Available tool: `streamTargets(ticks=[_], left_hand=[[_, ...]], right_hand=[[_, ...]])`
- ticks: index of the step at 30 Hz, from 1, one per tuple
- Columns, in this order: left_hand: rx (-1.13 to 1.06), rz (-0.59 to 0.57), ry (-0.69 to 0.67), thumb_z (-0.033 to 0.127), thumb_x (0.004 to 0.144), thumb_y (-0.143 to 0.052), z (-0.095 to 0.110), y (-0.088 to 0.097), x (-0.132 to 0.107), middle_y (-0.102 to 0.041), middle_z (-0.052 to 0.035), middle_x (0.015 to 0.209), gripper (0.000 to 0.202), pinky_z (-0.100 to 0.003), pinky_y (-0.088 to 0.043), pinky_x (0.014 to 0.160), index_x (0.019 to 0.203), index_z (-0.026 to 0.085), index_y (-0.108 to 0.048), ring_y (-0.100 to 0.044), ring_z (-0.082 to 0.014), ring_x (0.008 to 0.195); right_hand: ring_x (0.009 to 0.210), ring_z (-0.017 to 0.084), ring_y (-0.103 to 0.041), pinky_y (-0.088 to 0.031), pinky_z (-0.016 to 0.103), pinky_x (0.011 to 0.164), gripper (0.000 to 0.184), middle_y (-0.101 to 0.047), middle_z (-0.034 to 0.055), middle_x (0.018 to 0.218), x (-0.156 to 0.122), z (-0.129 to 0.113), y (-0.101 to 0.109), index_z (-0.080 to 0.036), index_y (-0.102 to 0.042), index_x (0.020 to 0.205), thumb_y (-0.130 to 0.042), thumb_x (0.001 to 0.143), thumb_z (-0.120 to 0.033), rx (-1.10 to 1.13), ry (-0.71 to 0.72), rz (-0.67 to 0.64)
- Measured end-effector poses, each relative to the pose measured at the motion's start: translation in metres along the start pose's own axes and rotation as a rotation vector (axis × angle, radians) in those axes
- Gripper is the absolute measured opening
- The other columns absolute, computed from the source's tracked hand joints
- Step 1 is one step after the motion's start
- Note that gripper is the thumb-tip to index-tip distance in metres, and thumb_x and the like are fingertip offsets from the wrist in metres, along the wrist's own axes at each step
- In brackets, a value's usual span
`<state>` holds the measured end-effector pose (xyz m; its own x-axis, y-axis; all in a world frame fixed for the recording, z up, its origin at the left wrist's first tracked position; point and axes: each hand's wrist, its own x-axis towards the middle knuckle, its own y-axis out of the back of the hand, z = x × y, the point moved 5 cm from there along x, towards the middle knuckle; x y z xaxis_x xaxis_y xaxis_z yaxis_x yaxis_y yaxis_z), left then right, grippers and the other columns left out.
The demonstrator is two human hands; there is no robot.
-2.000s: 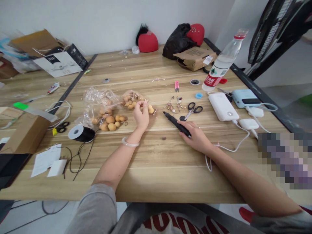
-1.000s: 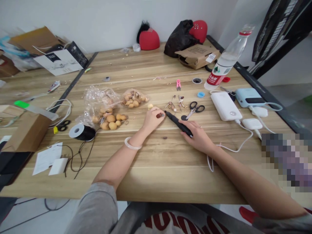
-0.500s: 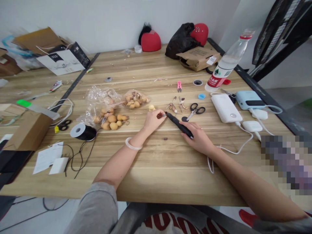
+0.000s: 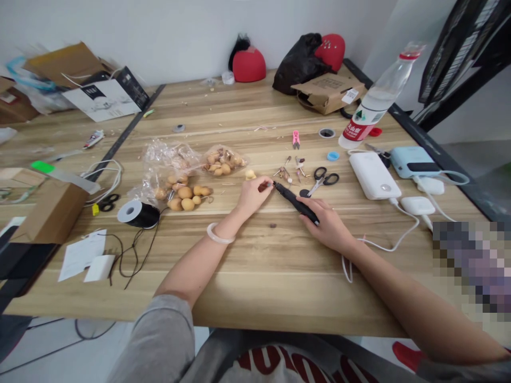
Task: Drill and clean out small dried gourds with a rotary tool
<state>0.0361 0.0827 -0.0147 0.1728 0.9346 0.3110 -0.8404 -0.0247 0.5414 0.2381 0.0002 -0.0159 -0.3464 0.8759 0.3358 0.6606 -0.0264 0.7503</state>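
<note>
My right hand (image 4: 325, 221) is wrapped round a slim black rotary tool (image 4: 297, 203), whose nose points up and left. At that nose, the thumb and forefinger of my left hand (image 4: 255, 194) are pinched together; whatever lies between them is too small to make out. A pale bracelet (image 4: 219, 235) circles my left wrist. Just behind my left hand lies a small pale gourd (image 4: 250, 174). Several small grinding bits (image 4: 284, 172) are spread beyond the tool, with black-handled scissors (image 4: 321, 180) to their right. A small dark piece (image 4: 273, 226) lies in front of my hands.
Small gourds (image 4: 187, 192) and a plastic bag of them (image 4: 223, 160) lie left, near a spool of black cord (image 4: 138, 214). On the right stand a tilted-looking water bottle (image 4: 369, 114), a white power bank (image 4: 374, 175) and a light blue one (image 4: 415, 161). Pink snips (image 4: 296, 139) lie further back.
The whole view has shifted slightly. Both hands stay at the tool, with the left fingers still pinched by its nose; nothing has been picked up or let go.
</note>
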Motion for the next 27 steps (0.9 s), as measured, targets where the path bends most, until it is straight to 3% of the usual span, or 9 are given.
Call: streamTargets(ticks=[10, 16, 22, 27], left_hand=[[0.11, -0.047, -0.118, -0.001, 0.079, -0.055, -0.002, -0.001, 0.003, -0.077, -0.0064, 0.086, 0.025, -0.032, -0.053, 0.084, 0.078, 0.016, -0.073, -0.07, -0.0166, 0.08], [0.122, -0.092, -0.159, -0.004, 0.076, -0.053, -0.001, -0.004, 0.003, -0.077, -0.0042, 0.085, 0.028, -0.037, -0.05, 0.1, 0.075, 0.017, -0.071, -0.069, -0.0157, 0.082], [0.128, -0.057, -0.166, 0.005, 0.081, -0.057, 0.002, -0.002, 0.0, -0.074, -0.0051, 0.083, 0.017, -0.029, -0.053, 0.078, 0.083, 0.016, -0.07, -0.065, -0.0143, 0.073], [0.166, 0.06, -0.249, 0.016, 0.088, -0.057, 0.016, 0.018, -0.003, -0.073, -0.0066, 0.09, 0.011, -0.027, -0.051, 0.079, 0.091, 0.016, -0.067, -0.065, -0.0144, 0.081]], right_hand=[[0.109, 0.03, -0.067, -0.055, 0.046, 0.095, 0.035, -0.072, 0.0136, 0.116, 0.004, 0.017, 0.013, -0.018, -0.065, 0.118, -0.053, 0.087, -0.028, 0.007, -0.113, 0.152], [0.087, 0.026, -0.071, -0.058, 0.042, 0.079, 0.033, -0.074, 0.0119, 0.106, 0.009, 0.034, 0.021, -0.018, -0.069, 0.111, -0.058, 0.084, -0.033, 0.083, -0.221, 0.146], [0.077, 0.023, -0.067, -0.055, 0.037, 0.071, 0.036, -0.073, 0.0097, 0.096, 0.011, 0.039, 0.021, -0.017, -0.071, 0.108, -0.063, 0.081, -0.038, 0.186, -0.224, 0.113], [0.072, 0.021, -0.065, -0.055, 0.038, 0.07, 0.038, -0.073, 0.0098, 0.095, 0.01, 0.041, 0.02, -0.017, -0.071, 0.108, -0.064, 0.08, -0.041, 0.188, -0.246, 0.109]])
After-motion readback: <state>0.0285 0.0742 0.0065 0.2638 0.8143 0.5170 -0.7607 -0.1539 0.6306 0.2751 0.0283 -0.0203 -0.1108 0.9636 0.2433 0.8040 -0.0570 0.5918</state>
